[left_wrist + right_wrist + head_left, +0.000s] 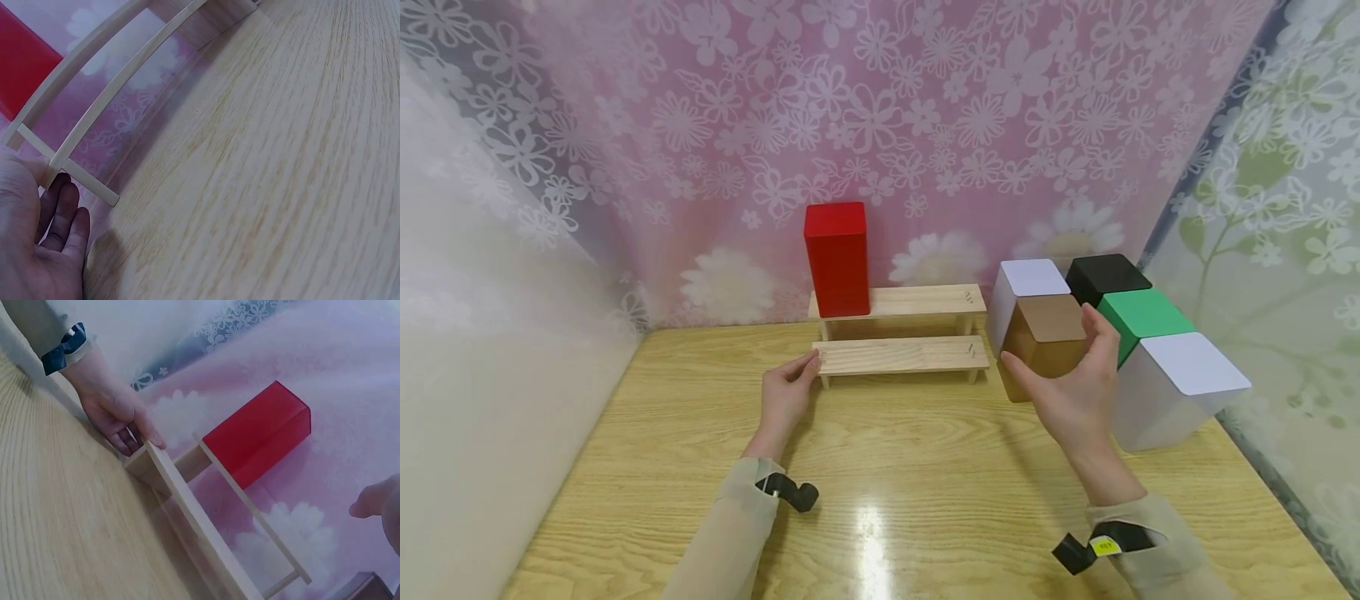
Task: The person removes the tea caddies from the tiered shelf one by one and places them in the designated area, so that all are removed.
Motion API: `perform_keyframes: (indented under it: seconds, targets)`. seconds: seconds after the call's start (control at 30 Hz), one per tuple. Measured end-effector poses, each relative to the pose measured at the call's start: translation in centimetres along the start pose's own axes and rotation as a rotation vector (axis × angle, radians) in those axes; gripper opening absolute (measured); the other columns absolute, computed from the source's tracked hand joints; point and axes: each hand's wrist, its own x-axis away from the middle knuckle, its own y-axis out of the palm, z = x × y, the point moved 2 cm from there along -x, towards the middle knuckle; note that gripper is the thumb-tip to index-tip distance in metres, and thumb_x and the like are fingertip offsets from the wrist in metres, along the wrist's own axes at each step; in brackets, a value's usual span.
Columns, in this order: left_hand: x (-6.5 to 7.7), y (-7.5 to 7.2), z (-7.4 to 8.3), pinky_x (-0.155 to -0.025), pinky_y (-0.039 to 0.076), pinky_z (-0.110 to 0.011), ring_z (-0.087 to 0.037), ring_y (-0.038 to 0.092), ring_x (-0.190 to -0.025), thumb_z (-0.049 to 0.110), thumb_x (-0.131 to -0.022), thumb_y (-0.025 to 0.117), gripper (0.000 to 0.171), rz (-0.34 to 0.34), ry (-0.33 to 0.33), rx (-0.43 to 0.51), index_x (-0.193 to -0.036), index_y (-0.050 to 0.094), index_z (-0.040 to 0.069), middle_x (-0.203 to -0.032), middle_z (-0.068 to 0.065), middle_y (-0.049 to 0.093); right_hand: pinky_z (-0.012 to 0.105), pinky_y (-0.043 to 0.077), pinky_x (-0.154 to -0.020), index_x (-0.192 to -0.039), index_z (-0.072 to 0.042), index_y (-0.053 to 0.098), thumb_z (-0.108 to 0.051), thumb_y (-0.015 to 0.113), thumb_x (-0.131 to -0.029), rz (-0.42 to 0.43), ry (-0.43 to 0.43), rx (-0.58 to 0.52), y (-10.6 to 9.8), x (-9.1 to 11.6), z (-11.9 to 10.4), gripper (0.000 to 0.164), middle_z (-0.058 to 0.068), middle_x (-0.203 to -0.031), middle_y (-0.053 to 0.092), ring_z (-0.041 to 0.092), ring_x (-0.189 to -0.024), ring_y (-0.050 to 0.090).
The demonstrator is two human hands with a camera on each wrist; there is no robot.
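A two-step wooden shelf [901, 355] stands at the back of the table. My left hand [786, 404] pinches the left end of its lower step; in the left wrist view the fingers curl below the board [94, 112]. On the upper step, at the left, a tall red box [838, 267] stands upright. To the right of the shelf, my right hand [1078, 396] is spread in front of a brown box [1048, 318], thumb toward its left side and fingers toward its right. Whether it touches the box I cannot tell.
Around the brown box stand a white box [1033, 277], a black box [1107, 275], a green box [1146, 312] and another white box [1195, 362] near the right table edge. Behind the table [880, 467] hangs a pink flowered curtain [880, 125].
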Motion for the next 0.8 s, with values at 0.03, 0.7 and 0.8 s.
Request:
perform_keyframes:
  seconds: [0.03, 0.7, 0.8]
  targets:
    - [0.0, 0.0, 0.0, -0.082, 0.056, -0.017, -0.02, 0.067, -0.118, 0.023, -0.102, 0.075, 0.028, 0.002, 0.002, -0.002, -0.125, 0.079, 0.008, -0.126, -0.011, 0.075, 0.054, 0.034, -0.12, -0.158, -0.003, 0.035, -0.012, 0.097, -0.076, -0.005, -0.006, -0.005, 0.2, -0.1, -0.2, 0.104, 0.016, -0.158, 0.04, 0.034, -0.146, 0.039]
    - [-0.1, 0.0, -0.4, -0.084, 0.057, -0.018, -0.021, 0.068, -0.117, 0.022, -0.103, 0.075, 0.027, -0.004, -0.004, 0.035, -0.126, 0.079, 0.008, -0.124, -0.011, 0.075, 0.049, 0.04, -0.117, -0.155, -0.005, 0.039, -0.015, 0.098, -0.076, -0.083, -0.057, -0.171, 5.7, -1.3, -4.0, 0.099, 0.01, -0.157, 0.044, 0.023, -0.147, 0.041]
    - [-0.2, 0.0, -0.3, -0.084, 0.056, -0.018, -0.021, 0.068, -0.119, 0.023, -0.103, 0.075, 0.028, -0.008, 0.008, 0.027, -0.126, 0.078, 0.008, -0.126, -0.011, 0.075, 0.046, 0.04, -0.116, -0.155, -0.003, 0.039, -0.015, 0.098, -0.076, -0.094, -0.067, -0.192, 6.6, -1.3, -4.5, 0.1, 0.009, -0.156, 0.044, 0.024, -0.145, 0.043]
